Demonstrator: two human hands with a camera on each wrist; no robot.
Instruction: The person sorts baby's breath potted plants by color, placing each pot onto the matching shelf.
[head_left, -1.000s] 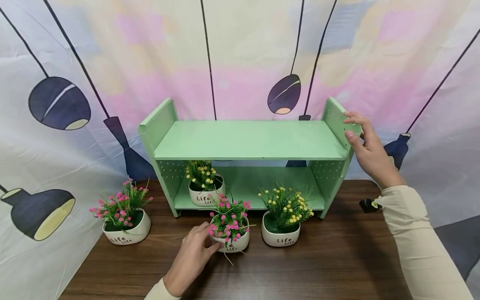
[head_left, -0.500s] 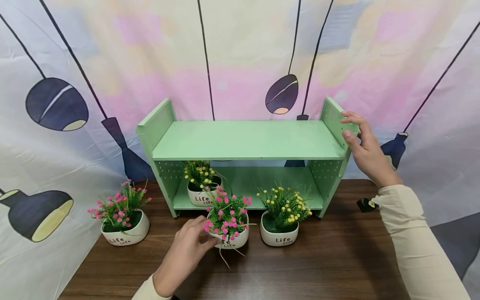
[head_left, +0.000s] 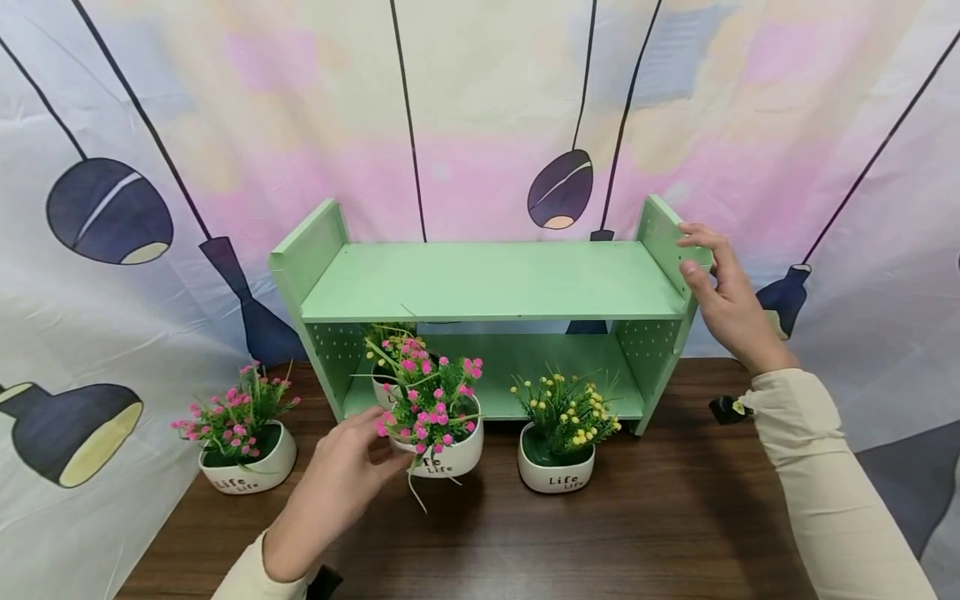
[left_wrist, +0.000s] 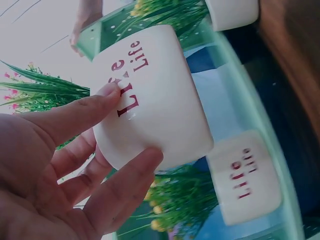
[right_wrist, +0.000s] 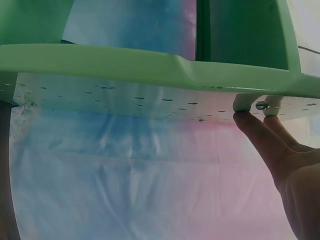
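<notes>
My left hand [head_left: 337, 475] grips a white pot of pink artificial flowers [head_left: 450, 457] by its left side, raised above the table in front of the green shelf [head_left: 487, 283]. In the left wrist view the thumb lies over the "Life" lettering on the pot [left_wrist: 160, 95], with fingers under its base. Behind it, a pot of yellow flowers [head_left: 381, 387] on the lower board is partly hidden. My right hand [head_left: 735, 308] touches the shelf's right side panel; in the right wrist view, fingertips of this hand [right_wrist: 280, 155] rest against the perforated panel [right_wrist: 150, 100].
On the brown table [head_left: 525, 550], a second pot of yellow flowers [head_left: 557, 471] stands before the shelf's right half. Another pot of pink flowers [head_left: 255, 467] is left of the shelf. A printed curtain [head_left: 480, 100] hangs behind.
My left hand has lifted the pink flower pot off the table and carried it leftward and up, so it now overlaps the yellow pot on the shelf. The right hand keeps its place.
</notes>
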